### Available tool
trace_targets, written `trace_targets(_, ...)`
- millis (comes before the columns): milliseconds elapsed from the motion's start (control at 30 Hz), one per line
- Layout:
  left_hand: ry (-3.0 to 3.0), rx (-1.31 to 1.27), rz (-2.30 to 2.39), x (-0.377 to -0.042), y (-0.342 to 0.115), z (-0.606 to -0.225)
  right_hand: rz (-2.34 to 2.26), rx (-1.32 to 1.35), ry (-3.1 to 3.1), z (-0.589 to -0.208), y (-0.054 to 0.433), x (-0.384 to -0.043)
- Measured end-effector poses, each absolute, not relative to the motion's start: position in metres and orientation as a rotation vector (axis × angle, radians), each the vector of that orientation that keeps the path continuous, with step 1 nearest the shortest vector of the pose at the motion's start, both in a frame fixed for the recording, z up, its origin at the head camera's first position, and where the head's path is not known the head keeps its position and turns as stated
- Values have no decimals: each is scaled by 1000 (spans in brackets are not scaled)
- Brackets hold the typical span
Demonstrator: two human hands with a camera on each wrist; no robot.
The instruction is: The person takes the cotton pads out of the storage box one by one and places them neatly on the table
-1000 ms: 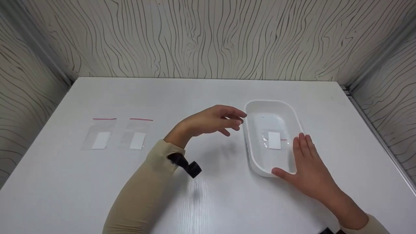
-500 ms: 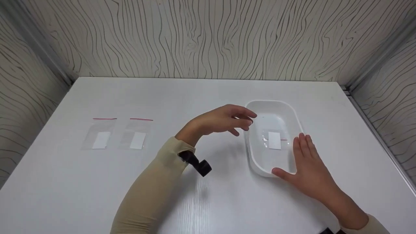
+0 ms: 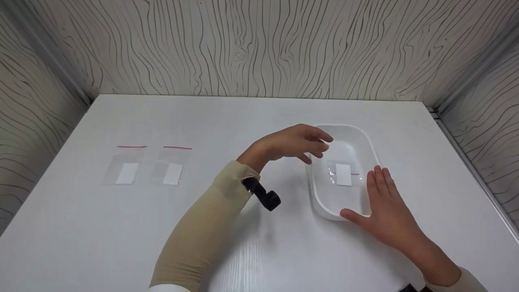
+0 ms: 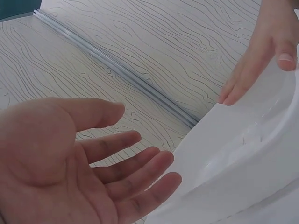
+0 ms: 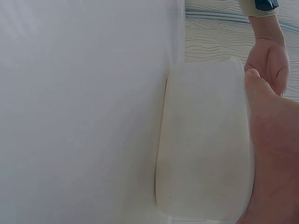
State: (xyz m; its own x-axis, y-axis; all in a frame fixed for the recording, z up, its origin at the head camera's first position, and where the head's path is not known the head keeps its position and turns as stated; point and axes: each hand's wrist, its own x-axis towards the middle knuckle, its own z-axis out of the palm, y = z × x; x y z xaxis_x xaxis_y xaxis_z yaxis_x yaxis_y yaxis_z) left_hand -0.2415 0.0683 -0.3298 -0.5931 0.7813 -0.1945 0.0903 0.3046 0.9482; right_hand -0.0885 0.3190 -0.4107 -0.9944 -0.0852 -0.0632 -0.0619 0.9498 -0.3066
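Observation:
A white oval-cornered plastic tub (image 3: 324, 209) stands on the right half of the table. Inside it lies a small clear zip bag (image 3: 344, 175) with a red strip and a white label. My left hand (image 3: 298, 142) hovers over the tub's far left rim, its fingers loosely bent and the palm bare in the left wrist view. My right hand (image 3: 389, 215) rests along the tub's near right rim, fingers straight and thumb spread onto the near edge. The right wrist view shows the tub's outer wall (image 5: 205, 140) beside the right thumb.
Two more clear zip bags with red strips and white labels, a left one (image 3: 127, 173) and a right one (image 3: 172, 174), lie flat on the left side of the white table (image 3: 227, 117). Wood-grain patterned panels (image 3: 259, 48) enclose the back and sides.
My left hand has moved to the right and slightly away from me, from beside the tub to over its left rim. The right hand, the tub and the bags have stayed put.

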Motion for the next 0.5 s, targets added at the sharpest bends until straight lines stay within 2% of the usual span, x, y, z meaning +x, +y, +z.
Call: trace_targets(500,1878,643,1274,-250,103,-321,-490,-147,3042,-410,320,-87)
